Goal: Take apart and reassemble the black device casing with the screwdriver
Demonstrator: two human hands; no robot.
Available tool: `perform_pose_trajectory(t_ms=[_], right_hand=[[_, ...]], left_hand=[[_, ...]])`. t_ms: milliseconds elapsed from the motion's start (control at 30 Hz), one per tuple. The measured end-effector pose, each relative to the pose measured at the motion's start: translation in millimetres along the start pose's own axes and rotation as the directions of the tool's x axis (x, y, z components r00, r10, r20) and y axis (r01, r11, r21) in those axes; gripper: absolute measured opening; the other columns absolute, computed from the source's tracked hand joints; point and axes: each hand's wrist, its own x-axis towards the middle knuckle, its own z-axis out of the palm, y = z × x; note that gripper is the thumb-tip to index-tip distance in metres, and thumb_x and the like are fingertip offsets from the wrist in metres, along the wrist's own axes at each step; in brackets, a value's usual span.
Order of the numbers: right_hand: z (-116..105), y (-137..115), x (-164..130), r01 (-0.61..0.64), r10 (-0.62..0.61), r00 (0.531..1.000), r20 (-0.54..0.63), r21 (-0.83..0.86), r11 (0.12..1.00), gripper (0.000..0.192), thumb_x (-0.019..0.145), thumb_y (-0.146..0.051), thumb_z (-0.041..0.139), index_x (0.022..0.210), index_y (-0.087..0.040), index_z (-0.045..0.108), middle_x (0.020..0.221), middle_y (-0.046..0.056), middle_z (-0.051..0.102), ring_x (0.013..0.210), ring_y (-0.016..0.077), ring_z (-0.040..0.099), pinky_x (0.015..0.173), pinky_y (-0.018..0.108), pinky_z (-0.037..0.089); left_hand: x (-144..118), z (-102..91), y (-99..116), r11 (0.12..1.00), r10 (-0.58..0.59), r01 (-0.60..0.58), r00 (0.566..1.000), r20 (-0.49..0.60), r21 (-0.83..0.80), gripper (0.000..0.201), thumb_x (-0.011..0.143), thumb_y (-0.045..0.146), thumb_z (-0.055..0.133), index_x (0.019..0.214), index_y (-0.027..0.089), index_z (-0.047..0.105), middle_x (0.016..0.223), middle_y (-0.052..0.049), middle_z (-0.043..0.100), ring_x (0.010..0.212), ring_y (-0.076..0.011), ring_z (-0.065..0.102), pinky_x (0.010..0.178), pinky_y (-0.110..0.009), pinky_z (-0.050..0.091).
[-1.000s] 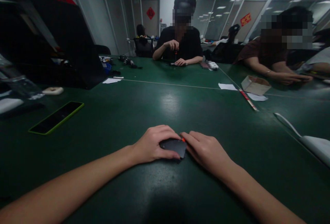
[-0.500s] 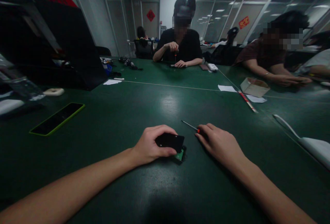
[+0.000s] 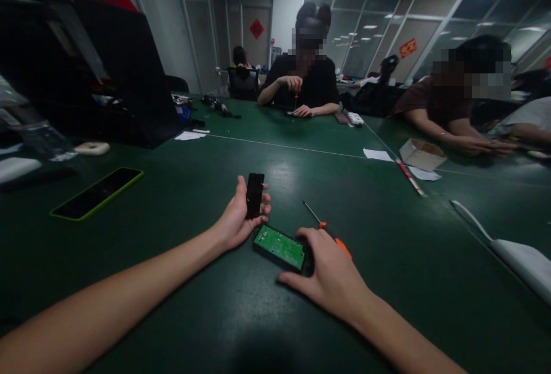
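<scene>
My left hand (image 3: 245,213) holds a thin black cover plate (image 3: 255,195), tilted up, its palm turned upward and the fingertips showing behind the plate. Just below it on the green table lies a black case (image 3: 279,246) with a green circuit board facing up. My right hand (image 3: 329,268) is spread around the case's right end, thumb and forefinger apart; whether it touches the case I cannot tell. A screwdriver (image 3: 327,226) with a black and orange handle lies on the table just beyond that hand, its handle partly hidden behind the fingers.
At left lie a phone (image 3: 98,194) in a green case and a dark upright panel (image 3: 129,76). On the right are a small box (image 3: 422,155), paper (image 3: 377,155) and a white device (image 3: 523,259). A person (image 3: 301,81) across the table holds a screwdriver; another (image 3: 439,104) sits to the right.
My left hand has lifted the cover plate off the case and turned it up, exposing the circuit board. My right hand has let go of the screwdriver and moved left to the case.
</scene>
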Motion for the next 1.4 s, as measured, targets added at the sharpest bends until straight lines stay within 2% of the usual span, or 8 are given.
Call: perform_pose_trajectory(t_ms=[167, 300, 400, 567, 900, 1167, 1267, 1400], right_hand=[[5, -4, 1, -0.164, 0.172, 0.985, 0.016, 0.409, 0.898, 0.043, 0.071, -0.031, 0.078, 0.108, -0.021, 0.059, 0.103, 0.007, 0.067, 0.097, 0.0265, 0.063, 0.088, 0.044, 0.049], [-1, -5, 7, -0.225, 0.317, 0.941, 0.121, 0.922, 0.314, 0.041, 0.079, -0.044, 0.072, 0.111, -0.022, 0.06, 0.108, 0.007, 0.069, 0.099, 0.0244, 0.066, 0.087, 0.04, 0.052], [0, -9, 16, -0.262, 0.382, 0.88, 0.284, 0.959, -0.109, 0.038, 0.086, -0.049, 0.063, 0.113, -0.021, 0.061, 0.103, 0.007, 0.072, 0.086, 0.0222, 0.069, 0.072, 0.037, 0.055], [11, -8, 31, -0.312, 0.415, 0.8, 0.433, 0.891, -0.329, 0.028, 0.092, -0.045, 0.058, 0.103, -0.021, 0.067, 0.082, 0.002, 0.073, 0.07, 0.0169, 0.065, 0.061, 0.03, 0.052], [21, -6, 25, -0.226, 0.381, 0.871, 0.309, 0.942, -0.248, 0.029, 0.082, -0.046, 0.072, 0.1, -0.023, 0.073, 0.093, 0.0, 0.075, 0.084, 0.0143, 0.065, 0.078, 0.027, 0.049], [7, -1, 28, -0.203, 0.377, 0.857, 0.35, 0.904, -0.377, 0.031, 0.098, -0.039, 0.051, 0.106, -0.017, 0.07, 0.1, 0.006, 0.075, 0.085, 0.0168, 0.07, 0.087, 0.035, 0.054], [2, -3, 24, -0.23, 0.333, 0.874, 0.354, 0.905, -0.359, 0.03, 0.097, -0.04, 0.051, 0.109, -0.019, 0.068, 0.104, 0.006, 0.075, 0.086, 0.0195, 0.071, 0.082, 0.04, 0.058], [4, -4, 22, -0.191, 0.338, 0.896, 0.288, 0.937, -0.293, 0.019, 0.09, -0.025, 0.061, 0.107, -0.018, 0.066, 0.108, 0.008, 0.074, 0.086, 0.0194, 0.071, 0.081, 0.04, 0.059]], left_hand=[[0, -0.9, 0, 0.998, -0.046, 0.048, 0.998, 0.049, -0.034, 0.066, 0.086, 0.072, 0.044, 0.116, 0.016, 0.059, 0.087, -0.003, 0.061, 0.065, -0.01, 0.06, 0.053, -0.02, 0.047], [0, -1.9, 3, 0.978, -0.166, 0.18, 0.978, 0.129, -0.105, 0.059, 0.094, 0.063, 0.037, 0.119, 0.013, 0.058, 0.097, -0.008, 0.063, 0.073, -0.0147, 0.063, 0.057, -0.025, 0.05], [-3, -1.9, 6, 0.962, -0.222, 0.248, 0.955, 0.195, -0.116, 0.046, 0.099, 0.045, 0.033, 0.119, 0.012, 0.058, 0.104, -0.011, 0.063, 0.08, -0.0193, 0.065, 0.061, -0.03, 0.052], [-10, 1.4, 7, 0.974, -0.181, 0.206, 0.957, 0.228, -0.091, 0.033, 0.1, 0.032, 0.041, 0.121, 0.015, 0.059, 0.104, -0.009, 0.064, 0.093, -0.0222, 0.067, 0.066, -0.031, 0.055], [-9, 1.7, 3, 0.992, -0.121, 0.127, 0.944, 0.307, 0.001, 0.039, 0.097, 0.044, 0.048, 0.124, 0.018, 0.059, 0.137, -0.015, 0.056, 0.081, -0.0161, 0.07, 0.051, -0.018, 0.051], [-14, 5.5, 5, 0.982, -0.158, 0.183, 0.933, 0.323, -0.048, 0.029, 0.095, 0.018, 0.053, 0.122, 0.01, 0.061, 0.129, -0.017, 0.061, 0.114, -0.0292, 0.064, 0.092, -0.037, 0.056], [-16, 6.7, 4, 0.978, -0.18, 0.204, 0.922, 0.342, -0.037, 0.031, 0.098, 0.022, 0.049, 0.126, 0.014, 0.06, 0.138, -0.016, 0.055, 0.121, -0.0313, 0.059, 0.093, -0.046, 0.055], [-16, 6.0, 1, 0.976, -0.205, 0.216, 0.927, 0.315, -0.002, 0.031, 0.097, 0.024, 0.052, 0.126, 0.015, 0.06, 0.142, -0.017, 0.052, 0.111, -0.027, 0.066, 0.088, -0.038, 0.056]])
